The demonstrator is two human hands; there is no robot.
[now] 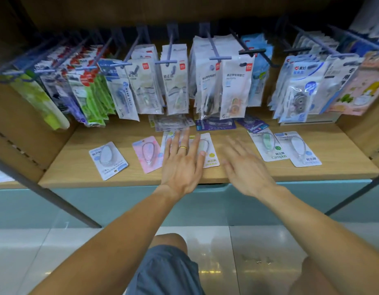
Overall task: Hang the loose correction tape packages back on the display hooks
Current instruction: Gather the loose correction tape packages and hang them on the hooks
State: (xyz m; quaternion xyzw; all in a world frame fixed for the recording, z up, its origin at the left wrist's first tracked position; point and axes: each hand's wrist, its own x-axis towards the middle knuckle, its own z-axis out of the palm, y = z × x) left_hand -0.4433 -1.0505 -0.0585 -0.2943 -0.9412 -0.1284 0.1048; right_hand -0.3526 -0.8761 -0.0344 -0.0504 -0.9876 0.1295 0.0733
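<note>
The left hand lies flat, fingers spread, over a yellow-marked package on the shelf, probably to gather it. The right hand, blurred, seems splayed and empty. About 5 more loose packages lie below the hooks.

L hand flat on yellow pkg; R hand open over wooden shelf.

This is a shop that sells school and desk things. Rows of hooks hold many hanging packs with printed labels, above a wooden shelf and a shiny tiled floor.
</note>
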